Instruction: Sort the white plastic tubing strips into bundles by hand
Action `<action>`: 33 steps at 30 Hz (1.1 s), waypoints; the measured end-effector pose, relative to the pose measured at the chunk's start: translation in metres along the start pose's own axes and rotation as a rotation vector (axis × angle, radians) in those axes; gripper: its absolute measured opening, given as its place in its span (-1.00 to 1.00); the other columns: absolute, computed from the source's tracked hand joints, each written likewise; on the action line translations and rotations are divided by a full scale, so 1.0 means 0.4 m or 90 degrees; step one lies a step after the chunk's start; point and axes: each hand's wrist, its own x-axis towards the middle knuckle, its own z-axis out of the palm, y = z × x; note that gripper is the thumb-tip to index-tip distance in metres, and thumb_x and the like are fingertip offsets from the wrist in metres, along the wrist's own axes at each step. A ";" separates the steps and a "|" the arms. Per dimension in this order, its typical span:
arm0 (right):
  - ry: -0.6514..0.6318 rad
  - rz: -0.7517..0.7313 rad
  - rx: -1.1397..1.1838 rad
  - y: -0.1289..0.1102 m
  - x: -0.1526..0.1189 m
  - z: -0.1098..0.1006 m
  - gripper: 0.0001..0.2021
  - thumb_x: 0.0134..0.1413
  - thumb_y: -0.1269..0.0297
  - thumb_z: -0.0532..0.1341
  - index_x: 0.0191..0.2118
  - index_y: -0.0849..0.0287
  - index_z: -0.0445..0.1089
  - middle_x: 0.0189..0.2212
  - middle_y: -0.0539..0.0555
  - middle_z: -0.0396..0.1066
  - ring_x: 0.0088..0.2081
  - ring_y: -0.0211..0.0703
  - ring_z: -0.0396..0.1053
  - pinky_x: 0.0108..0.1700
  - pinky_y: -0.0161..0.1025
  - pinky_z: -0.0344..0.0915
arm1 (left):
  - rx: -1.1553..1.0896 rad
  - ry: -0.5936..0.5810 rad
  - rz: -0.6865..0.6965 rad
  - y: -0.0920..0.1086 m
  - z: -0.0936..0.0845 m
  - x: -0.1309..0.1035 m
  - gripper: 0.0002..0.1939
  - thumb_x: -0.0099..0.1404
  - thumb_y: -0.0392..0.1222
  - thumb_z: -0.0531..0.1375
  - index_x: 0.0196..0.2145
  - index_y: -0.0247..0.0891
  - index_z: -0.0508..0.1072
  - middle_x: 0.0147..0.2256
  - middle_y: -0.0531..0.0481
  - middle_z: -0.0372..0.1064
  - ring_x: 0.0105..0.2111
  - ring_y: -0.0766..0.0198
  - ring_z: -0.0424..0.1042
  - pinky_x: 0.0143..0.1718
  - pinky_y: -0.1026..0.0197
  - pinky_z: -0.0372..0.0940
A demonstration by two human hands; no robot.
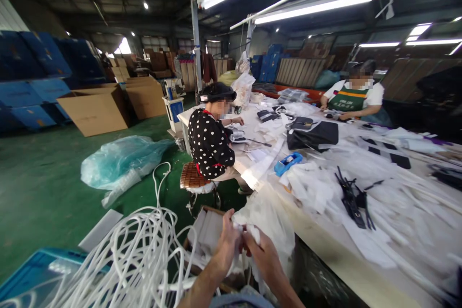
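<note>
My left hand and my right hand meet low in the middle of the view, fingers closed around a soft white piece. It looks like thin sheet or wrap, but the fingers hide most of it. Just behind my hands hangs a translucent plastic bag by the table's edge. Beneath them and to the left, a cardboard box holds white rolled or folded pieces. A large tangle of white cord lies to the left of my left forearm.
The worktable on the right carries white scraps, a black bag, a blue tape dispenser and black straps. One person sits on a stool ahead; another works across the table. A blue crate stands lower left.
</note>
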 end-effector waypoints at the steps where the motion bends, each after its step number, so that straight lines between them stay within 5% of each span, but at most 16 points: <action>1: -0.021 -0.007 -0.006 -0.002 0.002 -0.001 -0.47 0.02 -0.36 0.27 -0.43 0.09 0.48 -0.60 0.00 0.42 -0.52 -0.10 0.30 -0.42 -0.16 0.21 | 0.026 0.003 0.009 -0.002 -0.004 -0.001 -0.03 0.08 0.12 0.13 0.34 -0.22 -0.17 -0.38 0.14 0.31 -0.54 0.30 0.21 -0.47 0.20 0.16; 7: 0.008 0.007 0.062 -0.009 -0.001 -0.006 -0.53 -0.04 -0.23 0.39 -0.52 0.11 0.42 -0.61 -0.05 0.29 -0.51 -0.17 0.20 -0.43 -0.20 0.17 | 0.226 0.076 0.042 0.015 -0.035 0.003 -0.36 0.29 -0.01 -0.01 0.26 -0.35 0.21 -0.11 -0.21 0.44 -0.19 0.07 0.43 -0.09 0.04 0.37; 10: 0.075 0.037 0.173 -0.005 -0.003 -0.017 -0.53 -0.08 -0.23 0.43 -0.46 0.13 0.48 -0.56 -0.06 0.30 -0.46 -0.19 0.22 -0.38 -0.24 0.23 | 0.453 0.243 0.156 0.035 -0.061 0.005 -0.35 0.30 -0.13 0.00 0.30 -0.43 0.24 0.21 -0.43 0.27 0.22 -0.17 0.27 0.30 -0.19 0.12; 12: 0.104 0.090 0.244 0.000 0.001 -0.027 -0.49 -0.19 -0.23 0.49 -0.34 0.15 0.56 -0.51 -0.04 0.38 -0.45 -0.22 0.25 -0.40 -0.28 0.24 | 0.586 0.280 0.264 0.045 -0.074 0.001 -0.38 0.28 -0.18 0.04 0.27 -0.40 0.33 0.32 -0.42 0.15 0.34 -0.22 0.12 0.38 -0.27 -0.03; 16: 0.135 0.169 0.367 0.001 0.016 -0.043 -0.41 -0.36 -0.21 0.57 -0.29 0.19 0.59 -0.53 -0.02 0.47 -0.49 -0.25 0.31 -0.45 -0.34 0.28 | 0.647 0.085 0.354 0.059 -0.073 -0.016 -0.53 0.38 -0.11 -0.01 0.05 -0.28 0.55 0.17 -0.31 0.41 0.19 -0.10 0.34 0.29 -0.19 0.16; 21: 0.213 0.181 0.461 -0.004 0.040 -0.077 -0.45 -0.44 -0.08 0.63 -0.31 0.12 0.55 -0.35 0.06 0.63 -0.31 -0.05 0.55 -0.32 -0.23 0.49 | 0.543 -0.156 0.114 0.057 -0.060 -0.036 -0.55 0.42 -0.01 -0.06 -0.36 -0.22 0.55 -0.35 -0.10 0.56 -0.24 0.11 0.52 -0.04 0.07 0.35; 27: 0.227 0.184 0.529 0.008 0.056 -0.099 -0.47 -0.45 0.01 0.64 -0.32 0.09 0.49 -0.34 0.04 0.63 -0.10 0.12 0.60 -0.12 -0.02 0.61 | 0.511 -0.185 0.020 0.036 -0.060 -0.024 -0.78 0.27 -0.14 0.03 -0.35 -0.20 0.45 -0.44 0.05 0.36 -0.36 0.24 0.37 -0.24 0.21 0.30; 33: 0.247 0.183 0.589 0.018 0.057 -0.089 -0.50 -0.47 0.09 0.65 -0.34 0.08 0.48 -0.39 -0.03 0.59 -0.17 0.04 0.60 -0.07 0.05 0.63 | 0.668 -0.164 0.073 0.006 -0.053 -0.019 -0.79 0.31 -0.16 -0.02 -0.37 -0.19 0.38 -0.28 -0.11 0.43 -0.20 0.10 0.38 -0.02 0.04 0.28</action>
